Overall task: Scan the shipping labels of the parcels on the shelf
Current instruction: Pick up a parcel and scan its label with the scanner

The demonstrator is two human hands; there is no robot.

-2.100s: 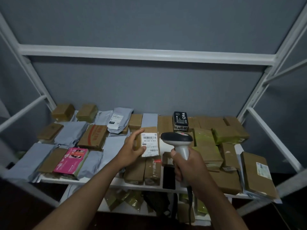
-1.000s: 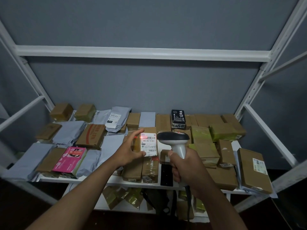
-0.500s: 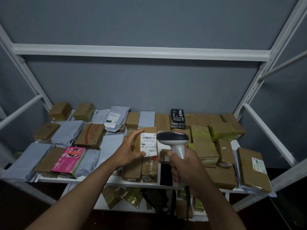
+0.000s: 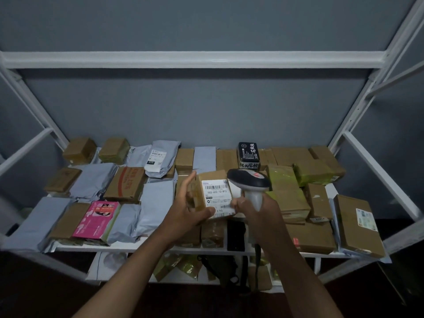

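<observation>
Above the crowded white shelf (image 4: 142, 247), left hand (image 4: 187, 208) pinches the labelled cardboard parcel (image 4: 212, 195), right hand (image 4: 258, 211) grips the barcode scanner (image 4: 249, 182); tilting could spoil reading.

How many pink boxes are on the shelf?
1. The pink box lies near the shelf's front edge, on the left, between a brown parcel and a grey mailer bag. Others may be hidden under parcels.

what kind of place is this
Probably a parcel depot or courier pickup point. A white metal shelf is packed with taped boxes and grey mailers, the right hand grips a barcode scanner, and the left hand holds a labelled box.
</observation>
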